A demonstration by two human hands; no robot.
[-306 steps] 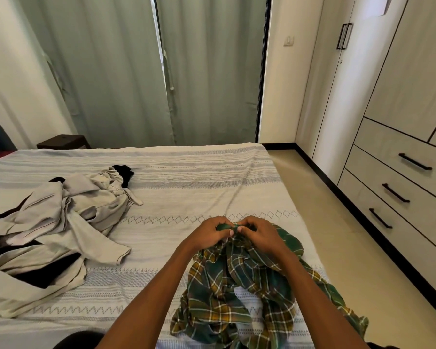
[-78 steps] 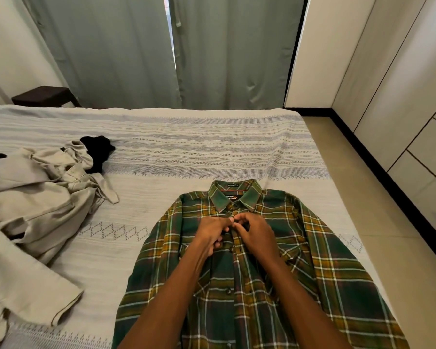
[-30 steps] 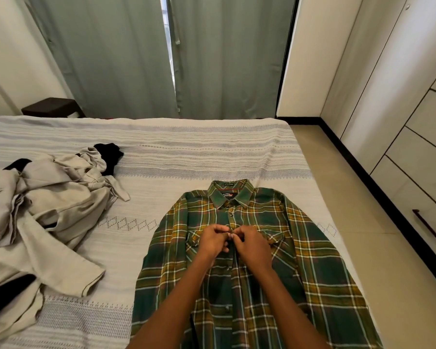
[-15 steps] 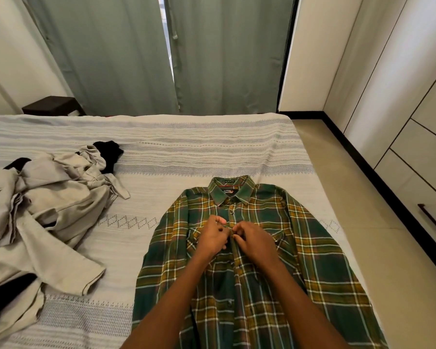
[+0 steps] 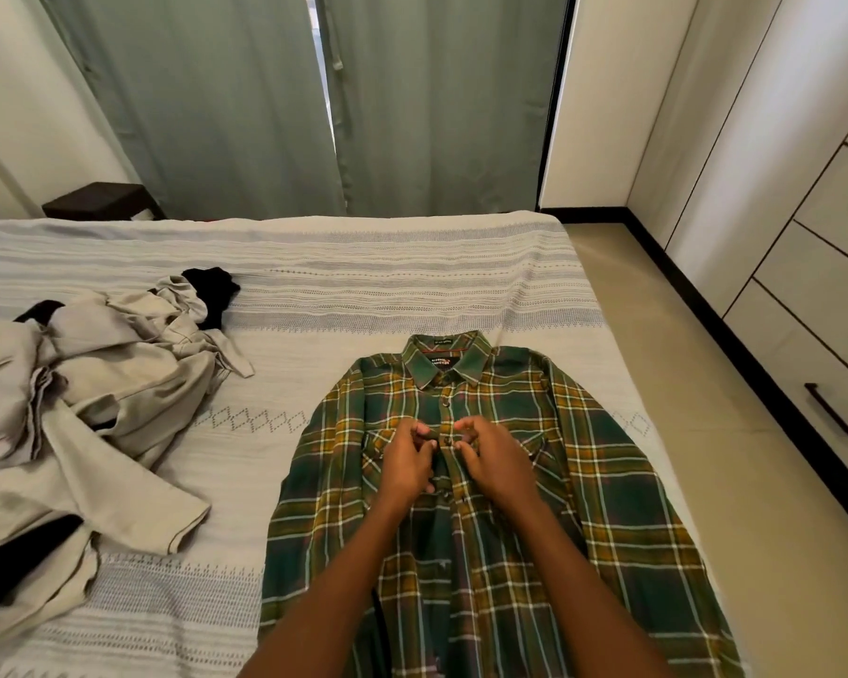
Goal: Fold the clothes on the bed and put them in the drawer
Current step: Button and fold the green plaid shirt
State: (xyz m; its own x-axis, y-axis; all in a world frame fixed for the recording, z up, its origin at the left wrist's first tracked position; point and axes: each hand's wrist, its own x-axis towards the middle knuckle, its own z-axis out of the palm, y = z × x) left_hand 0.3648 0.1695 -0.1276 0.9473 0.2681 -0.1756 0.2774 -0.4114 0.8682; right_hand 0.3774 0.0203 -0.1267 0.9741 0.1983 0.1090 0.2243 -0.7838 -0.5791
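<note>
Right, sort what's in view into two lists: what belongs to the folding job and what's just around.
Part of the job:
- green plaid shirt, spread flat on the bed
- left hand and right hand at its button placket
- heap of beige and black clothes
- wardrobe drawers

Just around:
- green curtains
- dark stool

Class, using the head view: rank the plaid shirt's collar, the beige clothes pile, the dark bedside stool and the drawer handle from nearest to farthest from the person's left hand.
1. Collar: just beyond the left hand, up the shirt.
2. Beige clothes pile: to its left on the bed.
3. Drawer handle: far right, across the floor.
4. Dark bedside stool: far left, beyond the bed.
</note>
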